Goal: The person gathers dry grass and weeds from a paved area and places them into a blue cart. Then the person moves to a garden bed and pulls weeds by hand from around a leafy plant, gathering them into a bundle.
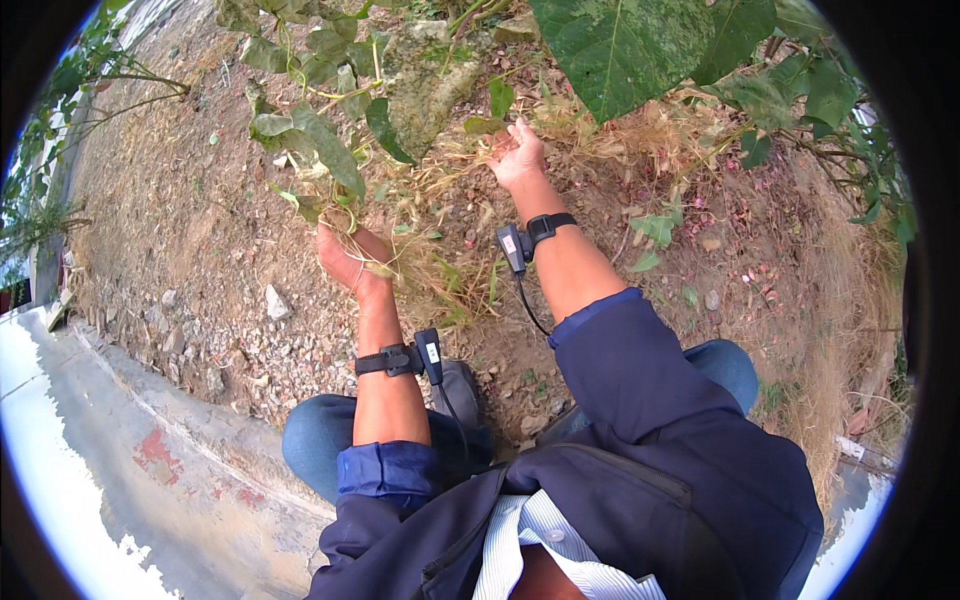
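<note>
My left hand [351,255] is closed around thin, pale plant stems and dry grass strands, just below the drooping leaves of a leafy plant [319,142]. Further forward and to the right, my right hand [517,154] reaches into dry grass [457,169] beside a small green leaf, its fingers partly curled; whether it grips any strands cannot be told. Between and below the hands lies a tuft of green and straw-coloured grass [450,289]. Each forearm wears a black strap with a small cabled device.
Large green leaves [622,52] overhang the upper right. Stony soil surrounds the hands, with a pale stone [277,303] at the left and pink petals [757,281] at the right. A concrete edge [187,435] runs along the lower left. Branches [142,79] reach in at the upper left.
</note>
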Available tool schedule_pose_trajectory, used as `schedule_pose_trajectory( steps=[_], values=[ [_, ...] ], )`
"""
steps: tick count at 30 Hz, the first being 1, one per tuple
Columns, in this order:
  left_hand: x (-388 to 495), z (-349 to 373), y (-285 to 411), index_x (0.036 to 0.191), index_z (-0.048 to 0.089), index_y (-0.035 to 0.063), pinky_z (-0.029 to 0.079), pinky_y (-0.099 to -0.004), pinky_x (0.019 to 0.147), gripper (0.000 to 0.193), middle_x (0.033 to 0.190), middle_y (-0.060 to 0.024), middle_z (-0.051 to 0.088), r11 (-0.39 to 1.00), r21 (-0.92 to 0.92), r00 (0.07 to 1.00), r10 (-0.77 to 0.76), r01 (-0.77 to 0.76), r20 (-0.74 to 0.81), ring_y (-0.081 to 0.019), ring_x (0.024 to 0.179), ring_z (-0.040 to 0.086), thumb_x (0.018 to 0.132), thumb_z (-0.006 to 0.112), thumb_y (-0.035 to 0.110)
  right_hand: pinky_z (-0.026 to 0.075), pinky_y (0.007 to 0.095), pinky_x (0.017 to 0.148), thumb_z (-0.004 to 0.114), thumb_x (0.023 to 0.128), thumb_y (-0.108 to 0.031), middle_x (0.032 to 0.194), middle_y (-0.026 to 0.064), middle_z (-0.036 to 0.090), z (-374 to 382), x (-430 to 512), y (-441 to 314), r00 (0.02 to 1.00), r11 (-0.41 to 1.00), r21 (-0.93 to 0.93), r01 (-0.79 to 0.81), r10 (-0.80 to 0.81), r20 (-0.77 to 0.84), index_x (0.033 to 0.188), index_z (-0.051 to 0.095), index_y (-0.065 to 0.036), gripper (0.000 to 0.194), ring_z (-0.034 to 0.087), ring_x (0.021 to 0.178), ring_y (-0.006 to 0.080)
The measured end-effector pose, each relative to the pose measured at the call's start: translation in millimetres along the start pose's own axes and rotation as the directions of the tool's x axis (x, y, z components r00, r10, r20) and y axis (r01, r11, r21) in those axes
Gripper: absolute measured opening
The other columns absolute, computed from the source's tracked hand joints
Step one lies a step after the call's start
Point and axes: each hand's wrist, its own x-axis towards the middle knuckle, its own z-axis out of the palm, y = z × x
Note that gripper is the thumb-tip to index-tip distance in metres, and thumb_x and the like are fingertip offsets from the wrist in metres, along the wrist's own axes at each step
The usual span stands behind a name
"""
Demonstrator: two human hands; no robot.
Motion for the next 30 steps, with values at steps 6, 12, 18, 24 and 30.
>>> schedule_pose_trajectory(
  steps=[6,12,18,24,30],
  values=[
    [1,8,-6,0.102,0.067,0.0028,0.049,-0.0466,0.068,0.028,0.085,-0.0224,0.069,0.997,0.027,0.996,0.069,-0.071,0.061,-0.0414,0.079,0.067,0.097,0.056,0.028,0.035,0.0283,0.044,0.06,0.099,-0.029,0.062,-0.0014,0.049,-57,-26,-17,0.925,0.94,-0.236,0.247,-0.301,-0.23,0.09,0.062,-0.009,0.022,0.048,0.051,0.0125],
    [5,-5,-16,0.104,0.068,0.0045,0.05,-0.0469,0.069,0.023,0.083,-0.0218,0.07,0.994,0.069,0.995,0.08,-0.084,0.06,-0.0409,0.076,0.067,0.088,0.059,0.019,0.035,0.0315,0.045,0.058,0.099,-0.022,0.062,-0.0005,0.05,-124,-66,-40,0.866,0.799,-0.569,0.196,-0.414,-0.282,0.101,0.074,-0.002,0.025,0.044,0.048,0.0124],
    [6,-17,-22,0.101,0.066,0.0039,0.05,-0.0488,0.071,0.022,0.084,-0.0236,0.069,0.997,0.051,0.99,0.057,-0.064,0.128,-0.0438,0.079,0.066,0.084,0.062,0.018,0.045,0.0397,0.059,0.058,0.092,-0.017,0.065,0.0086,0.062,-137,-103,-36,0.794,0.278,-0.893,0.354,-0.594,0.13,0.11,0.071,0.005,0.031,0.055,0.058,0.0206],
    [-9,3,-28,0.106,0.066,0.0052,0.05,-0.0496,0.077,0.025,0.093,-0.0255,0.07,0.99,0.046,0.939,0.112,-0.134,0.326,-0.0464,0.088,0.066,0.087,0.064,0.022,0.046,0.0506,0.069,0.055,0.099,-0.028,0.084,0.0248,0.066,-100,-175,48,0.815,0.009,-0.924,0.383,-0.475,0.333,0.098,0.067,0.001,0.032,0.065,0.078,0.0412],
    [-19,0,-31,0.111,0.069,0.0025,0.051,-0.0409,0.075,0.031,0.094,-0.0159,0.073,0.978,-0.135,0.784,-0.041,0.157,0.619,-0.0266,0.083,0.067,0.088,0.068,0.023,0.05,0.0559,0.074,0.049,0.099,-0.03,0.093,0.0296,0.067,-43,-215,85,0.884,-0.183,-0.869,0.46,-0.001,0.468,0.112,0.062,0.0,0.036,0.066,0.087,0.0466]
  ],
)
